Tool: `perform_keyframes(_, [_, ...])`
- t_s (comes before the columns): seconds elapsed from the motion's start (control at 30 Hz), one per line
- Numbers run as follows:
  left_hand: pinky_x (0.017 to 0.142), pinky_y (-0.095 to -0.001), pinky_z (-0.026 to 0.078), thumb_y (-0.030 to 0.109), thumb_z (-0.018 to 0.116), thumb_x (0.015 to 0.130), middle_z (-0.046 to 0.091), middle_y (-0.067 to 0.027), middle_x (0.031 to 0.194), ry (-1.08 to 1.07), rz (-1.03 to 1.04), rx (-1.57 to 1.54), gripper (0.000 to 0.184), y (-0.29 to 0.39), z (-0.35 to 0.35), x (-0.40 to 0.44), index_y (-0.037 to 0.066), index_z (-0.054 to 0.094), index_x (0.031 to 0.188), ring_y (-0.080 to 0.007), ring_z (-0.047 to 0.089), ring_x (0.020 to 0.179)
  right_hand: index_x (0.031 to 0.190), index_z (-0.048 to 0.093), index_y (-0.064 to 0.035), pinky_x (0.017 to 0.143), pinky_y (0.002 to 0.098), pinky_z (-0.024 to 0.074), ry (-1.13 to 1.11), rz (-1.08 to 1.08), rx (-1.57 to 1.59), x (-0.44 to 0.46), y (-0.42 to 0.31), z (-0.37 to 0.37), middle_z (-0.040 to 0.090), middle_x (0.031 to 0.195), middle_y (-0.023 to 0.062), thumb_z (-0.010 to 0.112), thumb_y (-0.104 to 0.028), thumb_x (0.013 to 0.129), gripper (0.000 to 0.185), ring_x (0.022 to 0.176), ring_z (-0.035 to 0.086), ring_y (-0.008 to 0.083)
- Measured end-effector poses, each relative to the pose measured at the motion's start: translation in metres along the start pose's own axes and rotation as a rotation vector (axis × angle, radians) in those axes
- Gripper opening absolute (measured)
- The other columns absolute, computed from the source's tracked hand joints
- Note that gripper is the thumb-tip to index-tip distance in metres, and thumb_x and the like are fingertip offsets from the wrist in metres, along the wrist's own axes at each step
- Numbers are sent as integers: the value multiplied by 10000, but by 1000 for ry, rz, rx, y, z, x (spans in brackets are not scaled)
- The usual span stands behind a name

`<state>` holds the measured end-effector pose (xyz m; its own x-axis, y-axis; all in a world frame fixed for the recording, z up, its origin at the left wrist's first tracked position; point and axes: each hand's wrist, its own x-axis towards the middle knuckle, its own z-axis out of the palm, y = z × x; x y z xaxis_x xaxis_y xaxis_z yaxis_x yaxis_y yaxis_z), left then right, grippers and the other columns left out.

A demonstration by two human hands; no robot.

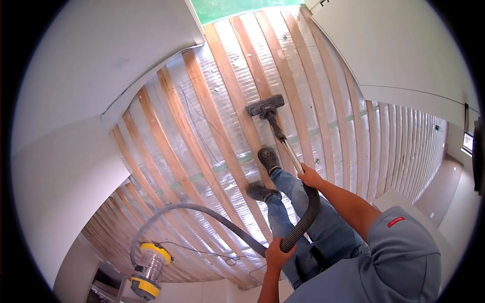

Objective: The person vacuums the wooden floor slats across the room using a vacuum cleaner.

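My right hand (pixel 310 176) is wrapped round the upper end of the vacuum cleaner's metal tube (pixel 292 154). Lower down, my left hand (pixel 279 254) grips the grey ribbed vacuum hose (pixel 306 218), which bends up to the tube. At the tube's far end, the dark floor nozzle (pixel 265 105) rests across the wooden battens, ahead of my feet. From my left hand the hose loops left to the yellow and grey vacuum canister (pixel 150 271). Both hands are closed.
Parallel wooden battens (pixel 222 65) with silvery foil sheeting (pixel 242 50) between them form the floor. A thin black cable (pixel 202 251) trails near the canister. White walls (pixel 146 30) border both sides; a green surface (pixel 237 7) lies beyond the opening.
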<state>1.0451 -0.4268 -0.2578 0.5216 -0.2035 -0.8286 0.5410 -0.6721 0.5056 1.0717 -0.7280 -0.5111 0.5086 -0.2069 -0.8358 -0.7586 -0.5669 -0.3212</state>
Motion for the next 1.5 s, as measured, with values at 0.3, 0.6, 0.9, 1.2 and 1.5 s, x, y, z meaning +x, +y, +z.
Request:
perform_keyframes(0.3, [685, -373, 540, 313, 897, 674, 670, -112, 833, 19, 129, -40, 473, 1, -4, -2, 59, 643, 983, -267, 688, 756, 1512, 405, -27, 813, 434, 548, -63, 67, 296, -50, -71, -59, 701, 958, 265, 663, -291, 882, 731, 854, 715, 352])
perform_keyframes(0.6, [759, -398, 528, 323, 886, 724, 688, -130, 867, 353, -81, -101, 479, 66, 4, 59, 18, 652, 1010, -290, 678, 808, 1536, 362, -33, 724, 398, 553, -31, -186, 396, 122, -181, -29, 677, 879, 193, 641, -274, 924, 714, 799, 692, 285])
perform_keyframes(0.9, [807, -379, 530, 374, 845, 783, 718, -136, 965, 367, -250, -281, 510, 51, 13, 63, -8, 661, 1068, -281, 700, 882, 1255, 536, 25, 926, 536, 494, -17, -222, -37, 168, -205, 40, 673, 1064, 319, 584, -309, 919, 476, 1038, 640, 485])
perform_keyframes(1.2, [802, -404, 545, 455, 821, 755, 727, -168, 965, 83, -253, -135, 557, -79, 79, -63, 29, 675, 1083, -306, 723, 910, 1314, 431, -6, 815, 601, 499, -30, -176, -108, 2, -31, 131, 662, 953, 349, 563, -302, 925, 506, 920, 640, 534])
perform_keyframes(1.5, [731, -452, 515, 403, 793, 764, 665, -146, 859, 231, 69, -204, 405, -194, 94, -185, 71, 657, 950, -356, 674, 834, 957, 589, 27, 585, 430, 543, -352, -74, 129, -105, -7, 146, 598, 710, 139, 633, -170, 881, 216, 640, 656, 310])
